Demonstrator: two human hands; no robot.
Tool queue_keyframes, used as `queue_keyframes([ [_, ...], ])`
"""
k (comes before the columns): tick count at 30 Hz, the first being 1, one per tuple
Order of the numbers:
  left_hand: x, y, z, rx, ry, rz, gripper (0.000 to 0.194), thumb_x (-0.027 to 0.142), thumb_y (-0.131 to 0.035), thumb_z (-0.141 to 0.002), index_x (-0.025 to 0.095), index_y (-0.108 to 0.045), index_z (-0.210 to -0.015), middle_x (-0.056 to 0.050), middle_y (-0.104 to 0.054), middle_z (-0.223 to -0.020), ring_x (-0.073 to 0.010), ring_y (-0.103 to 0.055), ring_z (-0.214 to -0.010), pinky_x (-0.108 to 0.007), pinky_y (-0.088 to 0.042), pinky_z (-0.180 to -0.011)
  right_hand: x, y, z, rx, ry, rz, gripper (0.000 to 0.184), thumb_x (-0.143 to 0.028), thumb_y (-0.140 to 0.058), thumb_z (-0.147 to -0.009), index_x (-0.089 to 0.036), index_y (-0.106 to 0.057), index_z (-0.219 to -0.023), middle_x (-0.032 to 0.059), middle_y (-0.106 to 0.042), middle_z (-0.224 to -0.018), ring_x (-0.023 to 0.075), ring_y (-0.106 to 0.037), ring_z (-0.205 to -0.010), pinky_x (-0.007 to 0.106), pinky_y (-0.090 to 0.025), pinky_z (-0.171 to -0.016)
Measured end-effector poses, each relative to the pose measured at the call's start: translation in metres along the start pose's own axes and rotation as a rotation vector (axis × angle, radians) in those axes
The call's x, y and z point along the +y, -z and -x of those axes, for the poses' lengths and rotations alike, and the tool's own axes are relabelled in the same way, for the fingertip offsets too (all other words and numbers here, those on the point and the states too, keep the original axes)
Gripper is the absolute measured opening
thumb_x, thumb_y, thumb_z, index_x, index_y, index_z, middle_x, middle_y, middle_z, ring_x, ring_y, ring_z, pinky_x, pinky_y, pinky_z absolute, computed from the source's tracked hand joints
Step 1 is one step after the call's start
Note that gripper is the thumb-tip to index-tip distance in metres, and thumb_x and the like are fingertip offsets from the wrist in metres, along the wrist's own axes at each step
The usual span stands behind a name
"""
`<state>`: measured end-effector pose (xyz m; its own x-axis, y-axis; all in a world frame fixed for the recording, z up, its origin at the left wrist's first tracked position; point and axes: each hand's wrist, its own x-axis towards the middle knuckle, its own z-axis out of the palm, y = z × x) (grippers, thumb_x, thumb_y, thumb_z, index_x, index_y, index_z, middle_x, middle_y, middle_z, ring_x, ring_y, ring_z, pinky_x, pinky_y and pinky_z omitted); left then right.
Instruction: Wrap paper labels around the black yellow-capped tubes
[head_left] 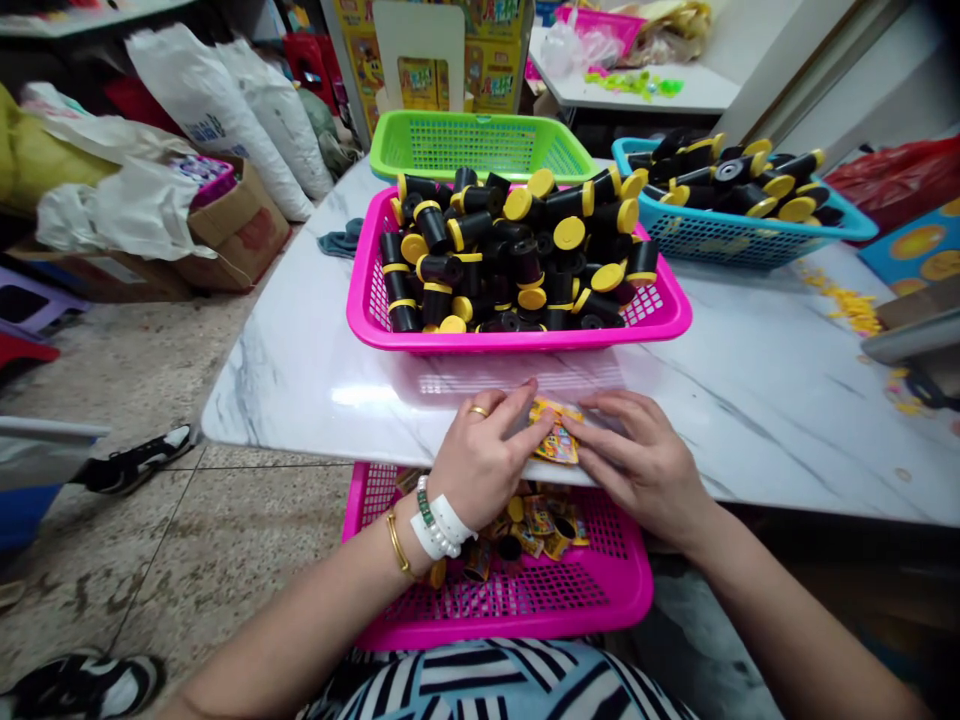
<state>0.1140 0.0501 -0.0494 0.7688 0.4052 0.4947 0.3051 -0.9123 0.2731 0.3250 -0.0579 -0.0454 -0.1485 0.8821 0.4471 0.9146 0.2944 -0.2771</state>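
On the white marbled table, a small yellow printed label (pixel 555 435) lies near the front edge between my hands. My left hand (pixel 487 450) has its fingers closed, with thumb and index finger pressing on the label's left side. From the right, my right hand (pixel 641 465) pinches the label's edge with curved fingers; whether something lies under the label is hidden. Beyond my hands stands a pink basket (pixel 517 343) heaped with black canisters with yellow lids (pixel 525 260). Below the table edge, a second pink basket (pixel 510 630) holds canisters with yellow printed labels (pixel 540 515).
A green basket (pixel 480 125) stands behind the pink one. A blue basket (pixel 720 245) of more canisters is at the back right. Small yellow pieces (pixel 851 305) lie on the right of the table (pixel 780 400). White sacks (pixel 202 110) and cardboard boxes (pixel 244 225) stand on the left floor.
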Motion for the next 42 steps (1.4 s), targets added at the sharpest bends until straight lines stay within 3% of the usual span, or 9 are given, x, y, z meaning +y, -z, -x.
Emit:
queue_keyframes([
  [2,0.001,0.000,0.007,0.054,-0.018,0.028,0.031,0.016,-0.055,-0.097,0.019,-0.071,-0.123,-0.017,-0.063,-0.137,-0.0279,-0.057,-0.108,-0.046,-0.055,-0.089,-0.009,-0.003,0.005,0.045,-0.006,0.021,0.044,-0.015,-0.066,-0.090,-0.031,-0.063,-0.131,0.0102,-0.063,-0.127,0.0323,-0.055,-0.121,0.055,-0.049,-0.101],
  [9,-0.004,0.006,0.015,0.054,-0.086,0.162,0.025,0.016,-0.055,-0.097,0.017,-0.070,-0.116,-0.014,-0.070,-0.124,-0.0225,-0.061,-0.097,-0.043,-0.058,-0.085,-0.016,0.003,-0.001,0.066,-0.096,-0.058,0.057,-0.036,-0.070,-0.090,-0.025,-0.053,-0.143,0.0146,-0.063,-0.129,0.0340,-0.058,-0.119,0.056,-0.047,-0.103],
  [15,-0.001,0.014,0.031,0.186,0.022,0.206,0.035,0.004,-0.056,-0.092,0.017,-0.065,-0.123,-0.016,-0.068,-0.122,-0.0214,-0.061,-0.100,-0.040,-0.059,-0.081,-0.007,-0.003,-0.013,-0.095,-0.127,0.009,0.081,-0.053,-0.071,-0.084,-0.015,-0.043,-0.150,0.0204,-0.061,-0.133,0.0384,-0.058,-0.119,0.058,-0.049,-0.099],
  [17,-0.001,0.017,0.038,0.204,0.034,0.209,0.036,0.003,-0.057,-0.090,0.017,-0.066,-0.121,-0.013,-0.069,-0.112,-0.0206,-0.061,-0.094,-0.038,-0.059,-0.078,-0.007,0.000,-0.021,-0.112,-0.130,-0.027,0.074,-0.054,-0.068,-0.087,-0.014,-0.049,-0.145,0.0197,-0.063,-0.131,0.0368,-0.060,-0.117,0.055,-0.050,-0.099],
  [20,-0.001,0.019,0.043,0.210,-0.012,0.187,0.033,0.005,-0.060,-0.089,0.018,-0.068,-0.119,-0.011,-0.069,-0.105,-0.0202,-0.061,-0.090,-0.038,-0.060,-0.075,-0.006,0.007,-0.036,-0.133,-0.229,-0.099,0.046,-0.051,-0.053,-0.098,-0.015,-0.066,-0.123,0.0145,-0.072,-0.113,0.0295,-0.068,-0.102,0.045,-0.055,-0.089],
  [24,0.000,0.014,0.040,0.188,-0.134,0.149,0.027,0.010,-0.058,-0.092,0.014,-0.067,-0.118,-0.015,-0.071,-0.120,-0.0244,-0.064,-0.106,-0.043,-0.061,-0.087,-0.008,0.008,-0.049,-0.217,-0.305,0.061,0.036,-0.051,-0.056,-0.096,-0.018,-0.071,-0.089,0.0105,-0.073,-0.084,0.0284,-0.069,-0.081,0.042,-0.053,-0.073],
  [30,0.000,0.002,0.036,0.151,-0.247,0.117,0.024,0.010,-0.055,-0.095,0.010,-0.067,-0.116,-0.013,-0.076,-0.116,-0.0253,-0.070,-0.105,-0.043,-0.061,-0.086,-0.016,0.003,-0.055,-0.308,-0.148,0.314,0.031,-0.048,-0.069,-0.086,-0.020,-0.061,-0.078,0.0095,-0.068,-0.076,0.0269,-0.064,-0.074,0.039,-0.048,-0.066],
  [38,-0.003,0.000,0.045,0.144,-0.294,0.064,0.026,0.010,-0.052,-0.097,0.009,-0.067,-0.118,-0.011,-0.075,-0.121,-0.0236,-0.071,-0.108,-0.040,-0.058,-0.090,-0.017,0.007,-0.064,-0.408,-0.105,0.259,0.030,-0.043,-0.073,-0.081,-0.022,-0.052,-0.075,0.0068,-0.062,-0.074,0.0231,-0.058,-0.069,0.035,-0.044,-0.063],
  [42,-0.003,-0.001,0.048,0.162,-0.306,0.063,0.026,0.011,-0.053,-0.098,0.009,-0.066,-0.120,-0.013,-0.076,-0.119,-0.0232,-0.071,-0.108,-0.040,-0.058,-0.089,-0.022,0.007,-0.062,-0.427,-0.196,0.204,0.026,-0.037,-0.070,-0.082,-0.022,-0.049,-0.078,0.0036,-0.061,-0.071,0.0209,-0.058,-0.065,0.032,-0.040,-0.057],
])
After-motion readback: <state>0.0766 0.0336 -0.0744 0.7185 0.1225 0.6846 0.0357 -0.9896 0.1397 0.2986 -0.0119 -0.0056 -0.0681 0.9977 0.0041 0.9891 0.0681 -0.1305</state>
